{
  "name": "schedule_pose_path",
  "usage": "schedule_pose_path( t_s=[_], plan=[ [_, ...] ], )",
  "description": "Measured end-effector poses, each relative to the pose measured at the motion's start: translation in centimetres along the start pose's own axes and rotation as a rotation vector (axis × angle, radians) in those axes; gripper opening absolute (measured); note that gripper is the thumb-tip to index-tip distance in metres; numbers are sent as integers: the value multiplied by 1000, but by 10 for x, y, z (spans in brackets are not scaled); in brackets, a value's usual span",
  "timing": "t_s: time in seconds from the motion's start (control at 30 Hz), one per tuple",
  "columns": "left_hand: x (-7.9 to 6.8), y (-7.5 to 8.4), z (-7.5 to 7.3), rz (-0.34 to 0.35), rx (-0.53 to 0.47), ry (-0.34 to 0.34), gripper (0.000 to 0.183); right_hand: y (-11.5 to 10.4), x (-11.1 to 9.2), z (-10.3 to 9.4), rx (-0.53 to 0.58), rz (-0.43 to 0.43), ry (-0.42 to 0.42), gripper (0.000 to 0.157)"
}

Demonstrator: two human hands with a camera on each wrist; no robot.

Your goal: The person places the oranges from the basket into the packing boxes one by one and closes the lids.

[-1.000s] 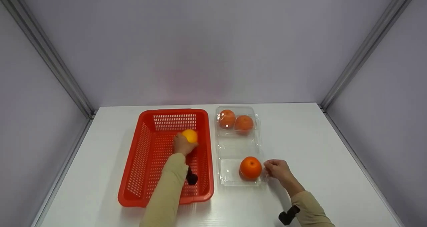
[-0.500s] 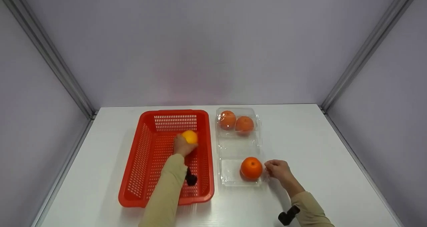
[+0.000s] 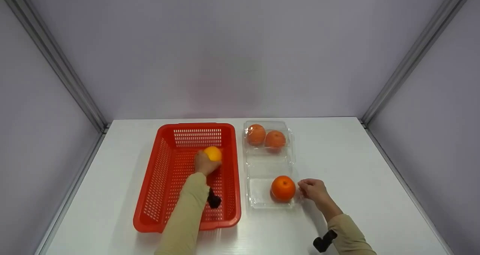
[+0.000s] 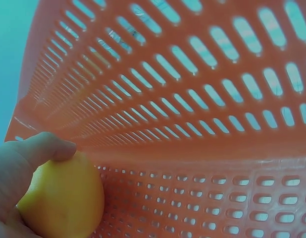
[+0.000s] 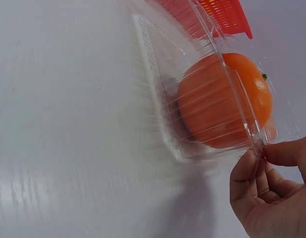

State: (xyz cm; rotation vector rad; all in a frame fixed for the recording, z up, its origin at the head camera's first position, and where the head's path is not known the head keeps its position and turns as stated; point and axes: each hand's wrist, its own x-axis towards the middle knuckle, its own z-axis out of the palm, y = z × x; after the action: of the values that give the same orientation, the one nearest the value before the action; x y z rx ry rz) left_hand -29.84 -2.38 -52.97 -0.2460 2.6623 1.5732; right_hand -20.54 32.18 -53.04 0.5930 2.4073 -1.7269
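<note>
My left hand (image 3: pixel 205 164) is inside the red basket (image 3: pixel 149 180), gripping a yellow-orange fruit (image 3: pixel 213 153) near the basket's right wall. In the left wrist view the thumb lies over the top of that fruit (image 4: pixel 69 198); most other fingers are hidden. My right hand (image 3: pixel 314 191) pinches the rim of the clear plastic clamshell box (image 3: pixel 258 202) at its right side, thumb against curled fingers in the right wrist view. An orange (image 3: pixel 283 188) sits in the near half of the box, right by that hand.
Two more oranges (image 3: pixel 275 139) show through the far half of the clamshell, which lies unfolded. The basket stands just left of the box on a white table (image 3: pixel 333 150). Grey walls (image 3: pixel 240 52) close in the back and sides.
Both hands keep their holds almost unmoved. The whole head view has shifted very slightly.
</note>
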Motion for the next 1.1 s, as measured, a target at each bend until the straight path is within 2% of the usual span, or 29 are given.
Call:
schedule_pose_path(
  t_s=[0.37,0.57,0.7,0.87,1.1],
  plan=[
    [3,-2,-2,-35,-37,-17,67,1,1,0,5,-15,-4,18],
    [5,2,-6,-56,-87,-29,70,1,1,0,1,-22,-4,18],
    [7,5,-9,-45,-134,-28,72,1,2,0,-2,-25,-3,20],
    [6,9,-12,-5,-142,-9,73,2,3,1,-14,-31,2,21],
    [2,18,-18,-33,-172,-26,72,2,4,2,-13,-14,3,21]
  ],
)
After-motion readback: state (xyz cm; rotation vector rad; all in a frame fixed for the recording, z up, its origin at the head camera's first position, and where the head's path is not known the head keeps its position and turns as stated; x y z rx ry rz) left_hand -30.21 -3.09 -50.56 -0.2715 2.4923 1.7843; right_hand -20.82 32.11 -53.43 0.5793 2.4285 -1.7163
